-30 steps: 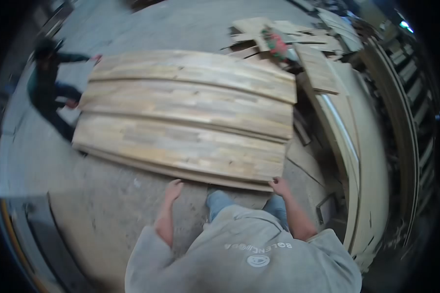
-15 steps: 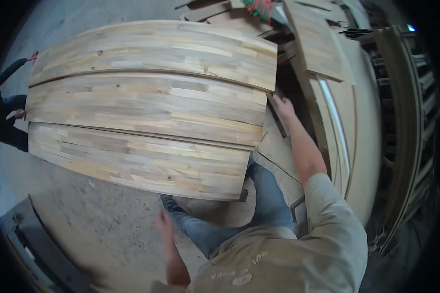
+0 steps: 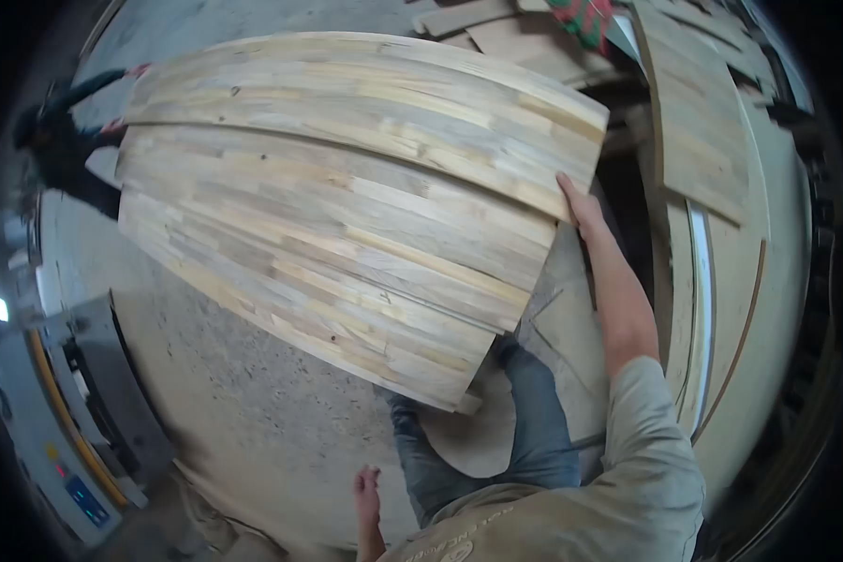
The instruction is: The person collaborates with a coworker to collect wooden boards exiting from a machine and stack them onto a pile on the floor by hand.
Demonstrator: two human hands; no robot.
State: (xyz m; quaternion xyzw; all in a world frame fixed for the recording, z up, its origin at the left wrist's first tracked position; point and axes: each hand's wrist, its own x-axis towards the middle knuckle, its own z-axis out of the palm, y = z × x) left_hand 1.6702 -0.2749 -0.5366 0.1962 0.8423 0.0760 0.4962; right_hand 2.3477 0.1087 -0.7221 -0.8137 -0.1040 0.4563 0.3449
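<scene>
Three long wooden panels made of glued strips lie side by side. My right hand (image 3: 583, 206) holds the near right corner of the far panel (image 3: 365, 84), thumb on top and fingers hidden beneath. Next to it lies the middle panel (image 3: 337, 192), and the near panel (image 3: 300, 290) extends over the floor by my legs. Low in front of my body, my left hand (image 3: 367, 482) hangs away from the panels with nothing in it, its fingers loosely bent and apart.
A co-worker (image 3: 70, 150) stands at the panels' far left end, both hands at the far panel. Boards (image 3: 698, 122) and a sheet stack (image 3: 749, 309) lie on the right, with a red-green bundle (image 3: 585, 21) behind. A machine with a blue display (image 3: 86, 501) stands lower left.
The view has turned, and the panels appear farther right and more slanted. My right hand now grips the far panel's corner. The gap between the middle and near panels looks narrower.
</scene>
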